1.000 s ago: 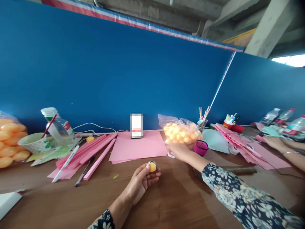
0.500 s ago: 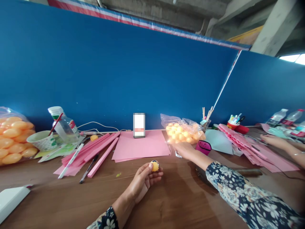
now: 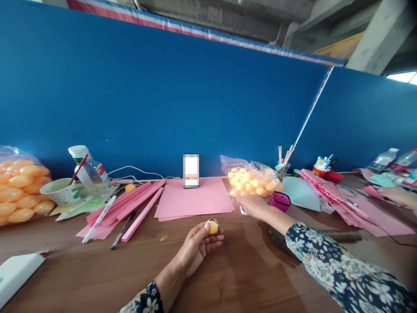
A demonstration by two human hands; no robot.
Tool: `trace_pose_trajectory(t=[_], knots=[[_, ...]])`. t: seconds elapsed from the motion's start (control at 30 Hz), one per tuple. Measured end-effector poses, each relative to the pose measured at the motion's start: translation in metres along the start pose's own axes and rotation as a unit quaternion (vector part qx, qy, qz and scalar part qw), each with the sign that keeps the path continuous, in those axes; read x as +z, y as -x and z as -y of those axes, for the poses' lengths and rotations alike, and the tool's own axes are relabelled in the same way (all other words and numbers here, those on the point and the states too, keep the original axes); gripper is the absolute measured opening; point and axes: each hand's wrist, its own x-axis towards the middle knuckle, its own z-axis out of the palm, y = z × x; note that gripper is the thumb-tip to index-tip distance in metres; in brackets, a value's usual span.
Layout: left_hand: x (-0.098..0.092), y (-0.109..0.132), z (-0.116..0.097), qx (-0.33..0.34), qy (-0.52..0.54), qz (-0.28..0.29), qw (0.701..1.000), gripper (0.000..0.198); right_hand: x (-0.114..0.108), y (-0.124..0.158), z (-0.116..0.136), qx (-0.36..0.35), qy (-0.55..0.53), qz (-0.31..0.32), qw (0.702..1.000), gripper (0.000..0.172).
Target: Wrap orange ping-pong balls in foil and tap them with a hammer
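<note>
1. Blue panels (image 3: 163, 100) stand behind a brown wooden worktop (image 3: 247, 269), with bare concrete beams overhead.
2. Low in the middle, the left hand (image 3: 195, 248) is raised just above the worktop. Its thumb and fingers (image 3: 213, 239) are closed on a small yellow ball (image 3: 213, 226), which they hold at the fingertips.
3. Further back and to the right, the right hand (image 3: 252, 204) reaches out from a floral sleeve (image 3: 332, 265) to a clear bag (image 3: 250, 180) full of yellow balls. Its fingers lie against the bag's near edge, but I cannot tell whether they pinch the plastic.
4. Flat pink sheets (image 3: 195, 200) lie just left of that bag. A phone (image 3: 190, 171) stands upright at their far edge.
5. Left of the sheets, pink strips (image 3: 130, 204) lie fanned out. A white pen (image 3: 99, 213) rests across them, and a dark pen (image 3: 122, 229) sits beside them.
6. At the far left, a tilted bottle (image 3: 87, 171) leans next to a paper cup (image 3: 60, 191). A larger bag of orange balls (image 3: 19, 187) sits beyond the cup, and a white box (image 3: 16, 274) lies at the near corner.
7. Just right of the right hand sits a pink pouch (image 3: 280, 201). Behind it are a pot of sticks (image 3: 283, 158) and a pale green sheet (image 3: 299, 193).
8. Further right, folded pink paper (image 3: 319, 184) is spread beside a red pot of markers (image 3: 322, 167). Nearby stand 2 bottles (image 3: 384, 158).
9. Another person's hand (image 3: 399, 195) rests on the worktop at the right edge.
</note>
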Motion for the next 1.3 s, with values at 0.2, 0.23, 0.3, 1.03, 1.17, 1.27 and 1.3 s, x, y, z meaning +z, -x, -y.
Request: trace_pose_trajectory(t=[0.2, 0.23, 0.3, 1.03, 1.17, 1.27, 1.3], knots=[[0.0006, 0.0006, -0.0006, 0.002, 0.000, 0.002, 1.000, 0.027, -0.0036, 0.0027, -0.0001, -0.023, 0.018, -0.017, 0.999, 0.021], [0.0007, 0.0008, -0.0006, 0.002, 0.000, 0.003, 1.000, 0.027, -0.0041, 0.0027, -0.0004, -0.024, 0.018, -0.016, 0.999, 0.021], [0.0009, 0.0009, -0.0007, 0.002, 0.001, 0.002, 1.000, 0.026, -0.0048, 0.0021, -0.0010, -0.026, 0.019, -0.015, 0.999, 0.021], [-0.0001, 0.0002, -0.0004, 0.000, 0.009, 0.005, 1.000, 0.027, -0.0061, 0.0013, -0.0001, -0.059, -0.012, -0.051, 0.997, 0.028], [-0.0006, 0.0009, 0.0003, 0.001, 0.010, 0.008, 1.000, 0.027, -0.0066, 0.0020, 0.0022, -0.078, -0.031, -0.057, 0.995, 0.034], [-0.0002, 0.0016, -0.0001, -0.001, 0.011, 0.006, 1.000, 0.027, -0.0072, 0.0032, 0.0037, -0.089, -0.044, -0.058, 0.993, 0.035], [0.0000, 0.0017, -0.0004, -0.001, 0.011, 0.005, 1.000, 0.027, -0.0073, 0.0036, 0.0039, -0.090, -0.047, -0.058, 0.993, 0.035]])
